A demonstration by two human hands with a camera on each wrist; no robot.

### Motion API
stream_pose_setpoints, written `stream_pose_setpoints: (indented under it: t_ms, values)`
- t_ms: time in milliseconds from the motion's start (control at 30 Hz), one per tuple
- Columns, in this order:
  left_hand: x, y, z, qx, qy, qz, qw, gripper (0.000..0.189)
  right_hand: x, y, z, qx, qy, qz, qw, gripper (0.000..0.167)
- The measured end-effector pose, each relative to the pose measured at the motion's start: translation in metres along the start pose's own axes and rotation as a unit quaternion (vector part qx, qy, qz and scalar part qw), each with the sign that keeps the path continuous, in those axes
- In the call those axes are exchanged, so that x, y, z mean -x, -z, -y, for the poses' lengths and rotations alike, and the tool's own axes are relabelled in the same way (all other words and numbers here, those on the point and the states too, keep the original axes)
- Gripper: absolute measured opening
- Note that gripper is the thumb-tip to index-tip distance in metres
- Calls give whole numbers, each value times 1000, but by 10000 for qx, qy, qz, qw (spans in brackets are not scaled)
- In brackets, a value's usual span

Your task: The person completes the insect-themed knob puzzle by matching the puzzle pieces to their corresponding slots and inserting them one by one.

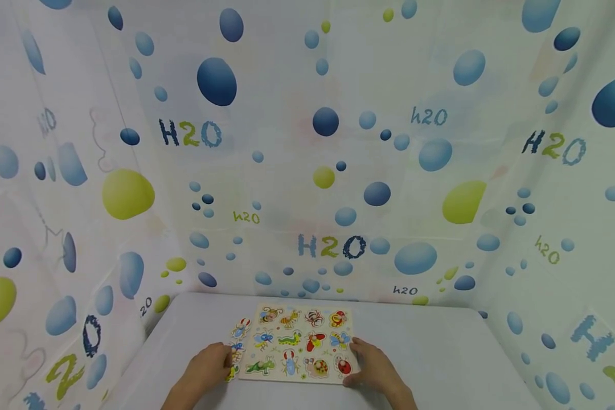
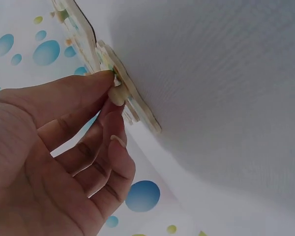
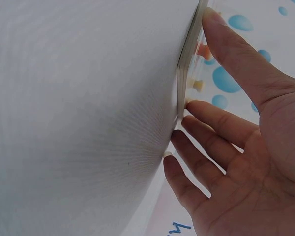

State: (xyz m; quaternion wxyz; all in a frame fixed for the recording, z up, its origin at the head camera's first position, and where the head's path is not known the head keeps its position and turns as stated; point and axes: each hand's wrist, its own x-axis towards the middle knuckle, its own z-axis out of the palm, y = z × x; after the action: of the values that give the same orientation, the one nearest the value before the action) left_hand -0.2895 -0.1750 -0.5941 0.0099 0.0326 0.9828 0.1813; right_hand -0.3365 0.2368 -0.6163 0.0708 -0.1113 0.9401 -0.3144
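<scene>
A wooden knob puzzle board (image 1: pixel 271 356) with several colourful insect pictures lies on the white table. Just off its left edge is a column of loose insect pieces, among them a blue beetle piece with red pincers (image 1: pixel 241 328). My left hand (image 1: pixel 207 367) is over this column and pinches the small round knob (image 2: pixel 118 95) of a flat wooden insect piece (image 2: pixel 146 118) between thumb and fingers. That piece's picture is mostly hidden by the hand. At the board's right edge, my right hand (image 1: pixel 376 370) touches the side with its fingers (image 3: pixel 214 125) nearly straight and spread.
The white tabletop (image 1: pixel 435 353) stretches out on both sides of the board. Behind and beside it hang white sheets (image 1: pixel 287 188) printed with blue and green drops and H2O lettering, close to the table's back edge.
</scene>
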Motion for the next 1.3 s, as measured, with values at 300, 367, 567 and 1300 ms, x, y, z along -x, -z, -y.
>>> stream_pose_setpoints:
  t_ms: [300, 367, 567, 1300]
  values:
    - [8, 5, 5, 218, 98, 149, 9996, 23, 1, 1, 1, 36, -48, 17, 10000, 90]
    - [9, 5, 6, 299, 88, 176, 9994, 22, 1, 0, 2, 43, -74, 27, 10000, 90]
    - [11, 7, 5, 389, 109, 202, 9990, 22, 4, 1, 3, -6, -131, 16, 9999, 89]
    - [11, 17, 3, 443, 317, 181, 9984, 18, 0, 2, 2, -19, -55, 31, 10000, 89]
